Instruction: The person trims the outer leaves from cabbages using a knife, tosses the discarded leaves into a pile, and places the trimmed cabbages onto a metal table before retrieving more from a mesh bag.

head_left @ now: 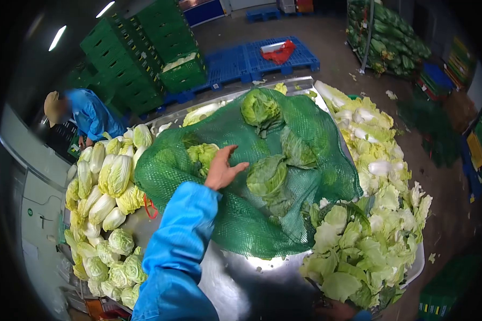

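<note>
My left hand [225,168] reaches out in a blue sleeve over a green mesh bag [241,219], thumb and forefinger spread apart. Right beside it, a pale green cabbage [201,156] sits at the bag's left part. Farther on, a round cabbage [261,109] lies on the mesh. Two more, a darker leafy cabbage [266,177] and a cabbage behind it [298,150], rest in the middle of the bag. My right hand [334,310] shows dimly at the bottom edge, below a heap of loose cabbage leaves [359,251]; its fingers are lost in shadow.
Napa cabbages [115,174] and round cabbages [118,267] are piled left on the metal table [235,278]. Trimmed leaves [377,139] heap along the right. A person in blue [91,115] stands far left near stacked green crates [126,64]. Blue pallets [227,64] lie behind.
</note>
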Available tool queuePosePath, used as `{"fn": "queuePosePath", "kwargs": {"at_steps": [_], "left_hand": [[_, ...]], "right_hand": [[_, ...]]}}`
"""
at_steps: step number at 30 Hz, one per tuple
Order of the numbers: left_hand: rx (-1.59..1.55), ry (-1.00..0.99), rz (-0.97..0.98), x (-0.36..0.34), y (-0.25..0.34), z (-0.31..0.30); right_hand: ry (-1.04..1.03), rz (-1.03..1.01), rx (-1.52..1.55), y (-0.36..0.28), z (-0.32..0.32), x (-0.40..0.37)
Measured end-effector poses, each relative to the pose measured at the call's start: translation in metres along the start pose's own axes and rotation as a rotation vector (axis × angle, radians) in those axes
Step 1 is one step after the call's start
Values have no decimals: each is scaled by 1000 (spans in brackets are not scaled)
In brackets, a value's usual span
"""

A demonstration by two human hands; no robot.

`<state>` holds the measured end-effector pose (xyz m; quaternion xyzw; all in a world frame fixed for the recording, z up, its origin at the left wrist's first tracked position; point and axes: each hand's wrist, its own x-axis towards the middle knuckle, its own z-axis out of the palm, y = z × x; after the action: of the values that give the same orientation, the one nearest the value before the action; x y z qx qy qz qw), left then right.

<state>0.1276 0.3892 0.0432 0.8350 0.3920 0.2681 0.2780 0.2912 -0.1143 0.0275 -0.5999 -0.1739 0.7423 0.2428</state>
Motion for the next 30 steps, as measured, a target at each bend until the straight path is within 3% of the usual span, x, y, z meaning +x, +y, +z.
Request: {"fn": "queuePosePath", "kwargs": {"at_steps": [3, 7, 9, 13, 15, 18, 20, 22, 24, 25, 27, 28, 30], "left_hand": [[251, -79, -124, 26, -17, 22], [519, -89, -210, 36, -26, 22], [771, -59, -50, 34, -20, 9], [840, 32, -178, 14, -35, -30], [954, -29, -189, 6, -27, -41], [1005, -134, -198, -2, -2, -34], [1106, -128, 80, -36, 21, -18], [1043, -199, 389, -82, 33, 2], [466, -468, 412, -114, 62, 2], [464, -468, 418, -115, 69, -2], [333, -165, 517, -117, 78, -7], [325, -164, 519, -112, 79, -9], [241, 68, 316, -90, 76, -17]], "right_hand": [[97, -93, -82, 11, 3, -1], [63, -15, -22, 3, 4, -6], [64, -28, 105, 3, 9, -4], [34, -40, 104, -9, 7, 6], [2, -158, 63, -13, 6, 9], [-39, -182, 36, -7, -1, 13], [-46, -155, 62, -8, 0, 13], [-55, -127, 80, -7, 3, 15], [-50, -194, 49, -7, 6, 18], [-45, -197, 51, -11, 7, 14], [87, 5, 45, -26, 15, -4], [95, 8, 45, -21, 15, -5], [71, -56, 90, -7, 10, 1]]}}
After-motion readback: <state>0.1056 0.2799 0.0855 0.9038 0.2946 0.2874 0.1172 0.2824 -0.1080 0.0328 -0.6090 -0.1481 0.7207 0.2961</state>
